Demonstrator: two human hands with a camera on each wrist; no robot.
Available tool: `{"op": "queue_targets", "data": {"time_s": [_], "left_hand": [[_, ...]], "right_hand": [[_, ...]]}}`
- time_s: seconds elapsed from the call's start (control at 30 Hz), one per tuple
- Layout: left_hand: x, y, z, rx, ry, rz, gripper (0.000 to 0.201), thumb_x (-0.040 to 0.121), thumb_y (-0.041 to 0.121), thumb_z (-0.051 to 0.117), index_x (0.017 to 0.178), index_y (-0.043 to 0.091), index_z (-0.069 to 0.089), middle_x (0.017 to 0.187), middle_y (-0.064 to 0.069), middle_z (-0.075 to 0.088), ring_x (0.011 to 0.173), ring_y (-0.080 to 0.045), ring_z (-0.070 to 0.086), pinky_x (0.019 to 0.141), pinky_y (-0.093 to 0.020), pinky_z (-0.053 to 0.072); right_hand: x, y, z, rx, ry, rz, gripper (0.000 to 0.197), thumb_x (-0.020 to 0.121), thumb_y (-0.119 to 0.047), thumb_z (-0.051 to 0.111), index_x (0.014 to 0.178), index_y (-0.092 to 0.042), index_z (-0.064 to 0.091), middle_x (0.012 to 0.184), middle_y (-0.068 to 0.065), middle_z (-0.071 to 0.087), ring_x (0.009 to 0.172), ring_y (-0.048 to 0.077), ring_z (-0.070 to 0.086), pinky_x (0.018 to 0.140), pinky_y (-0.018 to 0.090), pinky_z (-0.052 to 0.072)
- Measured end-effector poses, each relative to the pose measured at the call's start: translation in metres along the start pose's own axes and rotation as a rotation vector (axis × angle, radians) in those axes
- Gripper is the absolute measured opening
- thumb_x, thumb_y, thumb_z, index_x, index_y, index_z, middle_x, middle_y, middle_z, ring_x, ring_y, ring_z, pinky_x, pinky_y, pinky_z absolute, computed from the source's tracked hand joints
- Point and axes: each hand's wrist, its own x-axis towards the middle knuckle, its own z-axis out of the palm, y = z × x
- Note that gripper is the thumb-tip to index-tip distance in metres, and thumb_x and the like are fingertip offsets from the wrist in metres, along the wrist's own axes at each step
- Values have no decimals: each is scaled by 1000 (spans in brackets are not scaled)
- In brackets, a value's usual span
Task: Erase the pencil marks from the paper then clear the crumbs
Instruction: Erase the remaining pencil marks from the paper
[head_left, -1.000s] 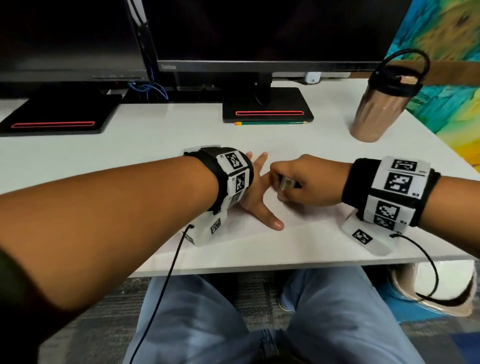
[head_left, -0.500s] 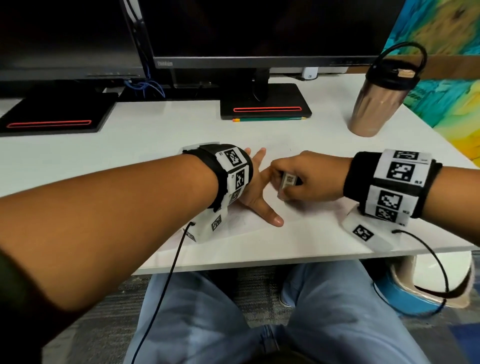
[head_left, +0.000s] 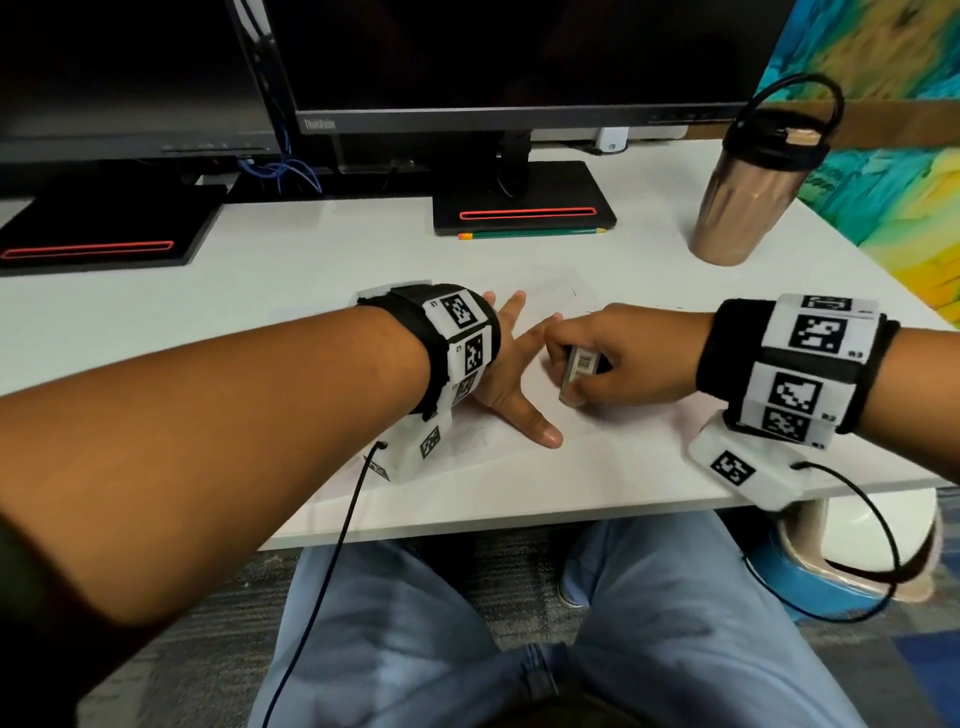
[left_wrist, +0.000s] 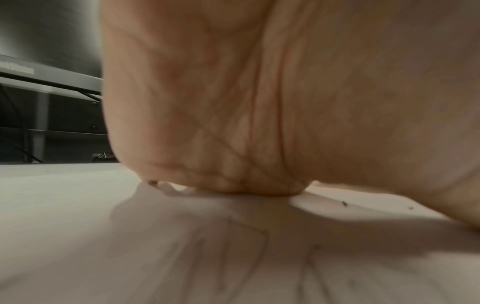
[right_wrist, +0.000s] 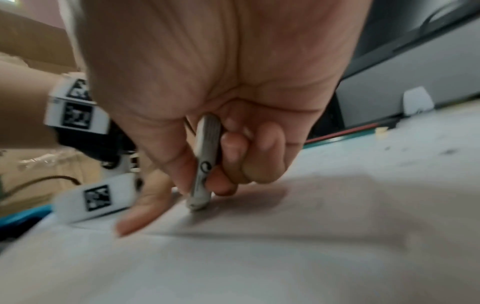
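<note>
Squarely on the white tabletop (head_left: 208, 312), between the two hands, lies the paper (head_left: 597, 436), near the front edge, with free room beyond. Flat and splayed, the left hand (head_left: 511, 379) pins the sheet; the right hand (head_left: 618, 358), just beside it, grips the eraser (head_left: 576, 369) upright, tip down on faint pencil marks (left_wrist: 259, 257); crumbs (left_wrist: 345, 203) dot the sheet.

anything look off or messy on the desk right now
Nothing is damaged or spilled. Dark eraser crumbs lie scattered on the paper by the left hand, while the right hand rubs the eraser on it.
</note>
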Motion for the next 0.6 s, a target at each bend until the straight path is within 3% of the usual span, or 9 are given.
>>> {"op": "queue_targets", "data": {"time_s": [0.17, 0.3, 0.47, 0.6], "left_hand": [[0, 0, 2, -33, 13, 12, 136, 57, 93, 53, 148, 37, -31, 160, -11, -31, 148, -43, -17, 116, -64, 4], [2, -1, 1, -24, 11, 6, 136, 57, 95, 51, 147, 37, -33, 160, -11, -31, 149, -42, -17, 116, -65, 6], [1, -2, 2, -42, -5, 21, 138, 54, 95, 53, 146, 38, -34, 159, -9, -33, 148, -41, -19, 116, -65, 3], [-1, -16, 5, -67, -37, 26, 140, 53, 94, 57, 146, 41, -33, 159, -5, -35, 148, -39, -22, 115, -65, 2]], "right_hand": [[-6, -6, 8, 30, -57, -42, 18, 86, -21, 67, 82, -29, 52, 74, -15, 61, 64, -2, 55, 62, 17, 45], [-9, 1, 4, -1, 42, 3, 29, 87, -23, 67, 75, -35, 44, 72, -20, 59, 65, -11, 54, 59, 14, 38], [-15, -3, -1, -19, -81, 15, 18, 85, -26, 68, 77, -31, 52, 73, -16, 63, 65, -1, 56, 62, 19, 45], [-8, 14, -37, -125, 130, 13, 9, 83, -26, 70, 86, -32, 63, 74, -24, 63, 68, -7, 55, 62, 14, 40]]}}
